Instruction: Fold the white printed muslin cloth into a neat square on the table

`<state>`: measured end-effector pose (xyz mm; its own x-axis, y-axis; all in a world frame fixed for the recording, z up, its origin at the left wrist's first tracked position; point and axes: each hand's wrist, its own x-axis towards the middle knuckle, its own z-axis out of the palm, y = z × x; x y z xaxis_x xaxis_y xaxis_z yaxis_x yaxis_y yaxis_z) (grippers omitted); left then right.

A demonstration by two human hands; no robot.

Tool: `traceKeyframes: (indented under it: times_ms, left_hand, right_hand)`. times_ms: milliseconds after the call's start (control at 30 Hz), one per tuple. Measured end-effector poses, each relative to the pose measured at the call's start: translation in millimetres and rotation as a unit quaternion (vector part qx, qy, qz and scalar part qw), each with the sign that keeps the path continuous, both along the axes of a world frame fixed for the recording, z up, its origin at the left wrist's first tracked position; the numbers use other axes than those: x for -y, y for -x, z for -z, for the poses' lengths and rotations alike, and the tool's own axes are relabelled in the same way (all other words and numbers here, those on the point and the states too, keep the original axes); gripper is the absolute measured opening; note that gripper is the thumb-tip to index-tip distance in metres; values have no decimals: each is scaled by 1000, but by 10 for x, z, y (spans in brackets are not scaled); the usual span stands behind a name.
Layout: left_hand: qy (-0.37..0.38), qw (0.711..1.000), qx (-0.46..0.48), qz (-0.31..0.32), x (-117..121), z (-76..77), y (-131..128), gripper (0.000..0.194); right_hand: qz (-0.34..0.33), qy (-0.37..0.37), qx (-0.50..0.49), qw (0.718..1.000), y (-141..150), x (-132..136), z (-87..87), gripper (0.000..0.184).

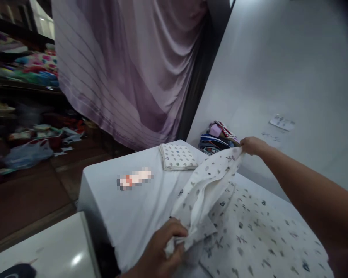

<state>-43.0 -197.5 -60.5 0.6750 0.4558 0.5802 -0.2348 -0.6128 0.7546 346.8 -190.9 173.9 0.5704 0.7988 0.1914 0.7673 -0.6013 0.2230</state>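
A white printed cloth [208,181] is stretched between my hands, raised at a slant above the table. My left hand [165,245] is closed on its near end, where the fabric bunches between thumb and fingers. At the far right, my right hand [253,146] pinches the opposite corner. More fabric with the same kind of print [266,231] lies spread on the right of the table; whether it belongs to the held cloth I cannot tell. Beyond, a folded printed cloth [178,156] rests flat on the white-covered table [127,208].
A pixelated small item [135,178] lies on the table's left. Folded clothes [216,137] are piled against the white wall [292,69], which bears a paper note [282,122]. A purple curtain [127,69] hangs behind. Cluttered shelves [23,83] stand left; a glossy white surface [46,247] is nearer.
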Motion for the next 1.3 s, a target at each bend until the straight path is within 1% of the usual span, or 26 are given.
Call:
traceKeyframes:
  times_ms: [67, 133, 267, 367, 433, 500, 567, 633, 700, 733, 800, 867, 900, 933, 967, 1000, 1067, 1133, 1167, 1233, 1300]
  left_hand:
    - [-27, 999, -14, -20, -29, -145, 187, 20]
    - [-55, 998, -28, -32, -29, -203, 310, 20]
    - [-86, 993, -62, -58, 6, -161, 420, 16]
    - [-108, 988, -78, -83, 17, -135, 460, 14]
    - [-117, 984, -84, -104, 8, -150, 484, 14]
    - [-124, 980, -90, -124, -14, -185, 510, 15]
    - [-134, 975, -94, -149, -56, -235, 538, 16]
    - [-149, 968, -96, -178, -128, -299, 567, 19]
    - [-170, 958, -95, -213, -232, -390, 586, 21]
    - [-181, 951, -92, -235, -295, -452, 588, 23]
    - [-197, 935, -89, -281, -435, -616, 572, 25]
    - [-207, 920, -85, -321, -585, -842, 526, 25]
    - [-213, 914, -80, -337, -663, -974, 493, 25]
    - [-221, 907, -70, -353, -745, -1113, 455, 24]
    - [-228, 897, -58, -373, -832, -1255, 415, 24]
    - [-231, 886, -43, -399, -925, -1392, 375, 23]
    - [-229, 863, -27, -450, -1139, -1635, 302, 24]
    - [-228, 842, -27, -488, -1395, -1805, 248, 26]
    - [-227, 837, -32, -498, -1542, -1859, 227, 27]
    - [-207, 834, -45, -510, -1871, -1911, 193, 27]
    - [-154, 841, -57, -515, -2237, -1908, 160, 29]
  right_hand:
    - [36, 9, -42, 998, -86, 329, 138, 15]
    - [59, 10, -90, 994, -99, 629, 360, 17]
    - [58, 2, -160, 985, 21, 1129, 861, 18]
    - [34, -2, -211, 977, 181, 1412, 1136, 12]
    - [14, -7, -257, 966, 281, 1552, 1253, 5]
    - [-1, -20, -305, 952, 341, 1654, 1329, 8]
    - [-6, -48, -350, 936, 343, 1721, 1365, 12]
    - [1, -88, -385, 918, 289, 1752, 1349, 11]
    - [10, -145, -407, 902, 199, 1740, 1256, 17]
    - [11, -179, -411, 894, 151, 1714, 1175, 22]
    - [6, -245, -410, 879, 65, 1614, 939, 32]
    - [-15, -319, -403, 858, 17, 1445, 623, 35]
    - [-34, -360, -401, 842, 10, 1336, 448, 34]
    - [-64, -427, -403, 807, 15, 1214, 270, 31]
    - [-96, -473, -409, 775, 30, 1081, 97, 30]
    - [-124, -501, -413, 750, 53, 941, -65, 29]
    - [-169, -526, -424, 718, 111, 653, -337, 25]
    - [-198, -532, -435, 699, 171, 372, -518, 22]
    - [-207, -534, -439, 692, 198, 237, -574, 21]
    - [-217, -533, -445, 686, 248, -29, -630, 20]
    - [-227, -523, -453, 685, 292, -304, -640, 21]
